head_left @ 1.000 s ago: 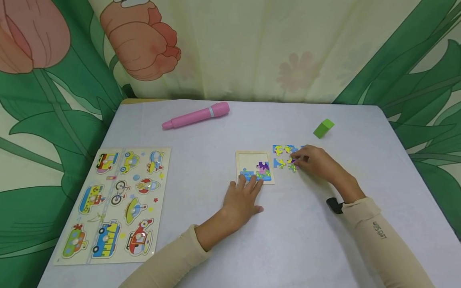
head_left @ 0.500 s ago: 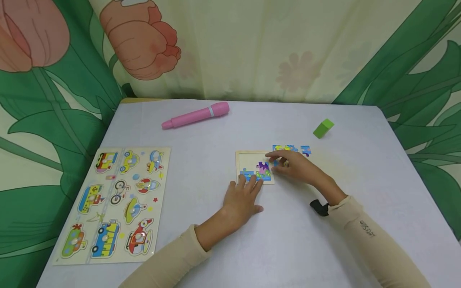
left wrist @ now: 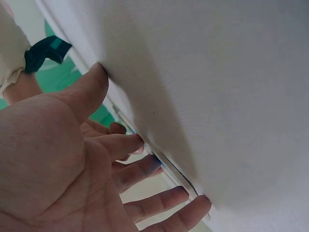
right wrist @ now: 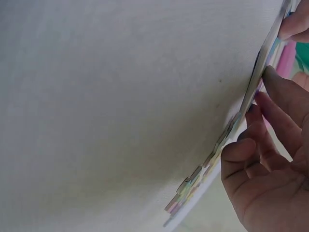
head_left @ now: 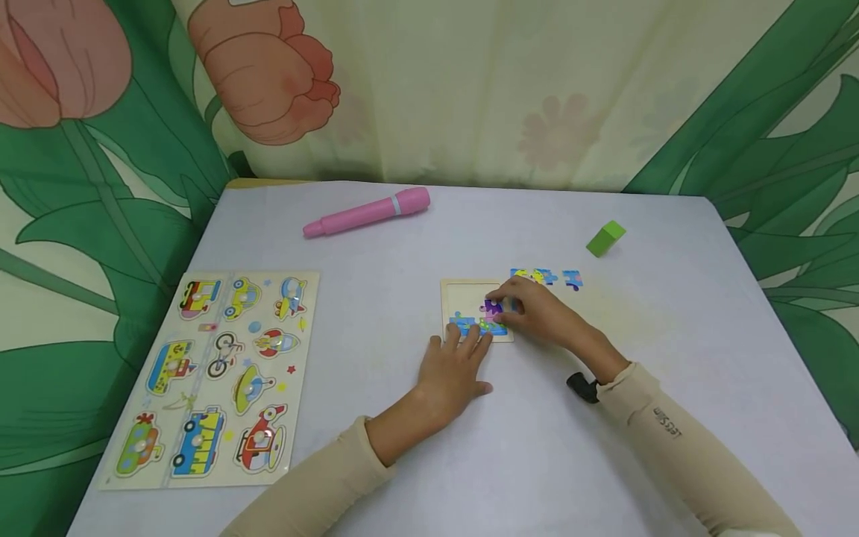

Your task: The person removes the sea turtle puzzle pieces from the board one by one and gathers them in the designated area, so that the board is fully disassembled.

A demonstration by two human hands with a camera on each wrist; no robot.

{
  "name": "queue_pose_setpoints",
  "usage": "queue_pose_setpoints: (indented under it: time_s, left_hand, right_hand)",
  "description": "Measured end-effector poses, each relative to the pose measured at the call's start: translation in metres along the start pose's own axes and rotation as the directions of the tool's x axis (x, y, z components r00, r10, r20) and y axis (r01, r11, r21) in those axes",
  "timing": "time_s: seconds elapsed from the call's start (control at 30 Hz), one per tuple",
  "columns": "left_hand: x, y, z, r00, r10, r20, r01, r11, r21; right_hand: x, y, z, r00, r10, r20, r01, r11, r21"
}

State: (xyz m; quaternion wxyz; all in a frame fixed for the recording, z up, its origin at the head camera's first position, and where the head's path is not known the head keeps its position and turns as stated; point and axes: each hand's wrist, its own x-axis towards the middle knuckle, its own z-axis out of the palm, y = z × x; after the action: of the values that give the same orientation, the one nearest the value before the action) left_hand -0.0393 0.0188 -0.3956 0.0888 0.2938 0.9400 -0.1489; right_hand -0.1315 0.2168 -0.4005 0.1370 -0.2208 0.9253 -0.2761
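Note:
A small square wooden puzzle frame (head_left: 461, 283) lies mid-table in the head view, with blue, green and pink pieces fitted along its near side. My left hand (head_left: 451, 379) rests its spread, straight fingers on the near edge of this frame. At the frame's right side my right hand (head_left: 542, 316) pinches a puzzle piece with purple on it (head_left: 493, 306), thumb and fingertips low over the pink area. The fingers partly hide that piece. In the right wrist view, the thumb (right wrist: 285, 89) and a finger meet at the frame's edge.
Loose puzzle pieces (head_left: 537, 276) lie right of the frame, partly behind the right hand, with one piece (head_left: 573, 279) apart. A green block (head_left: 606, 239) and a pink pen-like stick (head_left: 367, 213) sit farther back. A vehicle peg puzzle board (head_left: 213, 380) lies at left.
My right hand has moved left from the loose pieces to the frame, carrying a piece, and its fingertips are now over the frame's right part. The left hand stays put.

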Motion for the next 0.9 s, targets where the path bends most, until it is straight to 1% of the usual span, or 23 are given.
queue_pose_setpoints:
  time_s: [0.4,0.57,0.8,0.9]
  left_hand:
    - [0.0002,-0.0001,0.0012,1.0,-0.001,-0.013,0.001,1.0,-0.001]
    - [0.0006,0.0007,0.0022,1.0,-0.001,-0.021,0.002,1.0,0.021]
    - [0.0015,0.0007,0.0016,1.0,-0.009,-0.012,0.01,1.0,0.017]
    - [0.0011,0.0007,0.0014,1.0,-0.007,-0.008,0.007,1.0,0.015]
  right_hand:
    - [0.0013,0.0013,-0.0004,1.0,-0.024,-0.019,0.024,1.0,0.005]
    - [-0.0024,0.0015,-0.0041,0.998,-0.047,-0.041,0.047,0.999,0.006]
    - [-0.0051,0.0002,-0.007,0.991,-0.097,-0.091,0.102,0.993,0.055]
    - [-0.0068,0.0017,-0.0067,0.99,-0.088,-0.107,0.097,0.992,0.079]
